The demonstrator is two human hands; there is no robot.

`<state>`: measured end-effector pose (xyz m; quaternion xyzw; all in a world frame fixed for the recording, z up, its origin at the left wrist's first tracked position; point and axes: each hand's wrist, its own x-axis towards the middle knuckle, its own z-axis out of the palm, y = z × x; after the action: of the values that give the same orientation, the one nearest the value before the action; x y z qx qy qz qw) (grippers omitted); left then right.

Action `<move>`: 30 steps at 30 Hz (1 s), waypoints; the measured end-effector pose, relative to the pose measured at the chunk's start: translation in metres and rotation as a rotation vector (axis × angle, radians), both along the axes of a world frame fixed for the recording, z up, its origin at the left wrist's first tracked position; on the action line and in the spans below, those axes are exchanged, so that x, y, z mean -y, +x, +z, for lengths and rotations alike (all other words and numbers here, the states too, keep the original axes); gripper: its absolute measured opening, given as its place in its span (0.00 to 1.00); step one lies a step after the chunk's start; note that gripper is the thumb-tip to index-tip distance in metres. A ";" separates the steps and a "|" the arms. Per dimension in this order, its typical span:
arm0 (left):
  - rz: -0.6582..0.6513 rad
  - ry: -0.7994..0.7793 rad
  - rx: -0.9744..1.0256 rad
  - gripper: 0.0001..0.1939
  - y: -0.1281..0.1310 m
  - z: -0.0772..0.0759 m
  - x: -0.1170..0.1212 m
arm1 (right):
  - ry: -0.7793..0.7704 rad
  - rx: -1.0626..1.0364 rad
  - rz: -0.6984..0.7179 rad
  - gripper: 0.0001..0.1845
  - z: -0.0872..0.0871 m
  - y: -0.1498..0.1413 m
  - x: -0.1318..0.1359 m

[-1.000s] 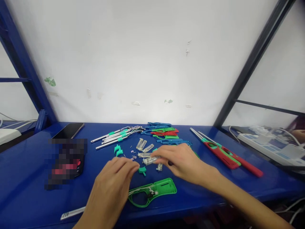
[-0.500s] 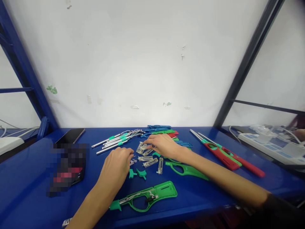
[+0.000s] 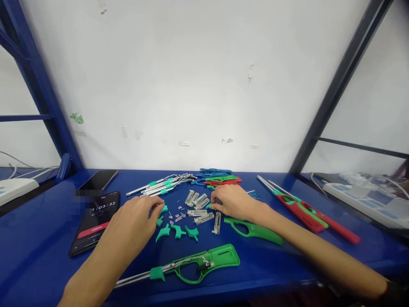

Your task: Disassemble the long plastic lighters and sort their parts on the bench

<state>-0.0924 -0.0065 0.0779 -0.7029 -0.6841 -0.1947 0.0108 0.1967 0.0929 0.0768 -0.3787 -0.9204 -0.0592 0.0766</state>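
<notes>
My left hand (image 3: pixel 136 219) is closed at the fingertips on a small green trigger (image 3: pixel 164 209), left of the loose parts. More green triggers (image 3: pixel 178 231) lie just below and beside it. My right hand (image 3: pixel 236 200) pinches another green trigger (image 3: pixel 208 206), mostly hidden by the fingers. Between the hands are several clear plastic lighter fuel tanks (image 3: pixel 197 212) and a scatter of tiny metal pieces (image 3: pixel 179 218). In front lies an open green lighter half-shell (image 3: pixel 223 257) with a metal rod and wires fitted in it.
Metal lighter rods with wires (image 3: pixel 156 186) lie at the back left. Blue, green and red shells (image 3: pixel 220 177) are piled behind my right hand. A green shell (image 3: pixel 262 232) rests under the right forearm. Red lighters (image 3: pixel 300 213) lie right; two phones (image 3: pixel 99 181) lie left.
My left hand has drawn left and back, uncovering tiny pieces and more triggers. My right hand has moved right, off the clear tanks and onto a green trigger.
</notes>
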 end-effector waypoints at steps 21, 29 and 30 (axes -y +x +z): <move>-0.033 -0.358 -0.158 0.20 0.022 0.025 0.040 | 0.039 0.152 0.413 0.07 0.028 -0.151 0.020; -0.215 -0.579 -0.091 0.13 0.026 0.000 0.049 | 0.060 0.033 0.376 0.15 0.051 -0.089 0.039; -0.200 -0.597 -0.099 0.15 0.027 -0.003 0.049 | 0.050 0.027 0.373 0.17 0.053 -0.074 0.047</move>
<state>-0.0657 -0.0556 0.0748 -0.7473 -0.6372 0.0489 -0.1820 0.1228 0.0463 0.1296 -0.1988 -0.9738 -0.0720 0.0834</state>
